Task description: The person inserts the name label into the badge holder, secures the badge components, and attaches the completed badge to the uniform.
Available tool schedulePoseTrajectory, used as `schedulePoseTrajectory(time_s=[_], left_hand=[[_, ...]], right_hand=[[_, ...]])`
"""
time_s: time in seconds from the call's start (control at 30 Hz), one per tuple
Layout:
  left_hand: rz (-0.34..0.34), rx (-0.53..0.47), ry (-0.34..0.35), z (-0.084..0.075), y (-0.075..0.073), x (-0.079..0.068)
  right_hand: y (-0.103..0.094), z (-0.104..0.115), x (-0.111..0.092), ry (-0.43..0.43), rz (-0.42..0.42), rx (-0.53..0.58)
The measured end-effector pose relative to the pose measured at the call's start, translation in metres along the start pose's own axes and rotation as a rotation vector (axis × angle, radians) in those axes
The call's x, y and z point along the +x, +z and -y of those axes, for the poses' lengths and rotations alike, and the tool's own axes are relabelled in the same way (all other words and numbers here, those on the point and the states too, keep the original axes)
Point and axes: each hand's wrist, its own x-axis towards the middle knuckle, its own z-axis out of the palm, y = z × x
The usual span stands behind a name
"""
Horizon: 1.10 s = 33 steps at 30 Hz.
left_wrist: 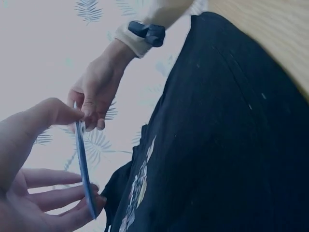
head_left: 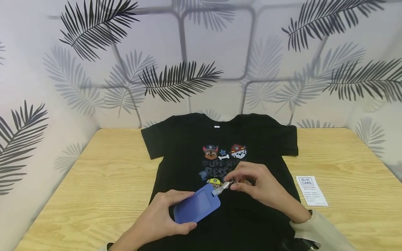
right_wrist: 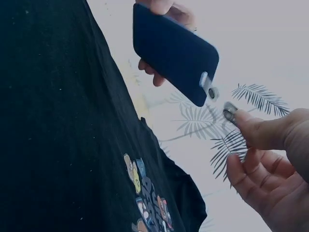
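Observation:
My left hand point(head_left: 158, 216) grips a blue badge holder point(head_left: 195, 206) by its two long edges, thumb on one side and fingers on the other. A clear strap point(head_left: 216, 191) with a round snap is looped through the slot at its end. Between thumb and forefinger, my right hand point(head_left: 257, 183) pinches a small metal clip point(right_wrist: 230, 111). In the right wrist view a narrow gap shows between clip and strap. Edge-on, the holder point(left_wrist: 83, 162) appears in the left wrist view. Both hands are above a black T-shirt point(head_left: 185, 150) with a cartoon dog print.
The T-shirt lies spread on a wooden table point(head_left: 119, 164). A white paper card point(head_left: 312, 191) printed "ID/IC CARD" lies to its right. Behind the table hangs a pale backdrop point(head_left: 216, 45) with a leaf pattern.

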Motion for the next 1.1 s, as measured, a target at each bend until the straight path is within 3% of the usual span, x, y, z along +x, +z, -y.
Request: schedulePoseTrajectory(time_s=[0.27,0.4,0.53,0.63,0.83,0.93,1.1], left_hand=[[0.320,-0.543,-0.101,0.003,0.001,0.007],[0.463,-0.756,-0.106,0.007,0.006,0.009],[0.550,-0.889,-0.061,0.010,0.014,0.012],[0.610,-0.952,-0.027,0.011,0.020,0.015],[0.685,-0.998,0.051,0.009,0.031,0.021],[0.696,-0.988,0.041,0.007,0.034,0.024],[0.651,-0.938,0.006,-0.002,0.040,0.029]], right_hand=[[-0.005,0.001,-0.010,0.017,0.012,0.074],[-0.008,0.002,-0.011,0.030,0.065,0.273],[-0.010,0.006,-0.010,0.028,0.104,0.475],[-0.013,0.010,-0.008,0.046,0.094,0.541],[-0.015,0.018,-0.005,0.073,0.068,0.557],[-0.016,0.023,-0.002,0.099,0.058,0.545],[-0.017,0.028,0.004,0.211,0.060,0.491]])
